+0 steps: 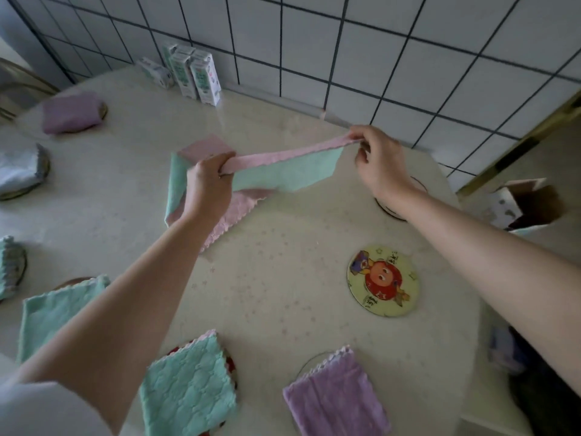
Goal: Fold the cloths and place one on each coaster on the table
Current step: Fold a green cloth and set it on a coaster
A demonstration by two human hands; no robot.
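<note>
Cloth in play: a two-sided pink and mint-green fluffy cloth (276, 173) is held up over the middle of the pale speckled round table (283, 294), top edge stretched out, lower part draped onto the tabletop.
Left hand: the left hand (206, 187) is closed on the cloth's left end, fingers curled around the bunched edge.
Right hand: the right hand (380, 162) is pinched on the right corner between thumb and fingertips.
Bare coaster: a round yellow coaster with a red cartoon figure (383, 281) is seen uncovered, near the right forearm.
Hidden coaster: another round coaster (391, 212) is mostly covered by the right wrist, so details can't be told.
Done ones: a folded mint-green cloth (188, 388) and a folded lilac cloth (336, 398) are each laid on a coaster at the near edge.
Far left: a folded lilac bundle (72, 113) is set on a coaster.
Back: small white drink cartons (191, 75) are stood by the tiled wall (377, 42).
</note>
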